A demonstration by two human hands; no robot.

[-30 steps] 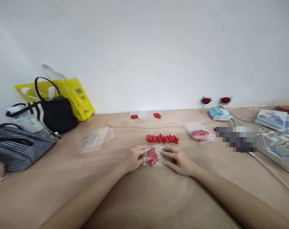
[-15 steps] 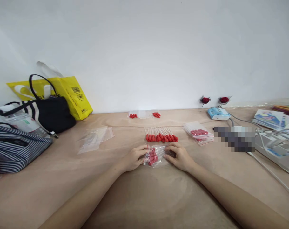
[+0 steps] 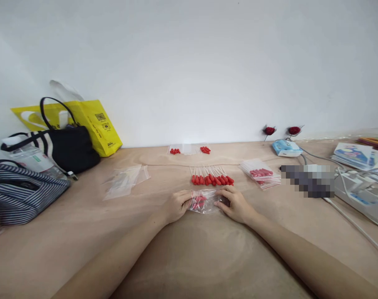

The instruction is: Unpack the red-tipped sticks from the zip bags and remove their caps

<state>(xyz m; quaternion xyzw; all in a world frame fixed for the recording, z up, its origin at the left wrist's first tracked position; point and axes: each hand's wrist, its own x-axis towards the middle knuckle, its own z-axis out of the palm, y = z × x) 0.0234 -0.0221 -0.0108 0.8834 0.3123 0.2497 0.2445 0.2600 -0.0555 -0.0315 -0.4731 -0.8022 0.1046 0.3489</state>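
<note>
Between my two hands a small clear zip bag (image 3: 205, 206) lies just above the table, with several red-tipped white sticks inside. My left hand (image 3: 178, 205) is closed on its left end, where the red zip strip runs. The fingers of my right hand (image 3: 234, 203) curl round the right end and pinch the film. Just beyond the bag lies a row of red-tipped sticks (image 3: 212, 176), red ends toward me. To the right is a stack of filled zip bags (image 3: 260, 173), and to the left are flat clear bags (image 3: 126, 181).
Two small bags of red-tipped sticks (image 3: 189, 149) lie by the wall. At left stand a yellow bag (image 3: 97, 128), a black handbag (image 3: 73, 147) and a striped pouch (image 3: 30, 195). At right are a tissue pack (image 3: 285, 148), a power strip (image 3: 363, 195) and cables.
The red tips inside the bag have shifted and the bag's near edge has drawn up slightly. My hands stay in nearly the same place, still gripping both ends.
</note>
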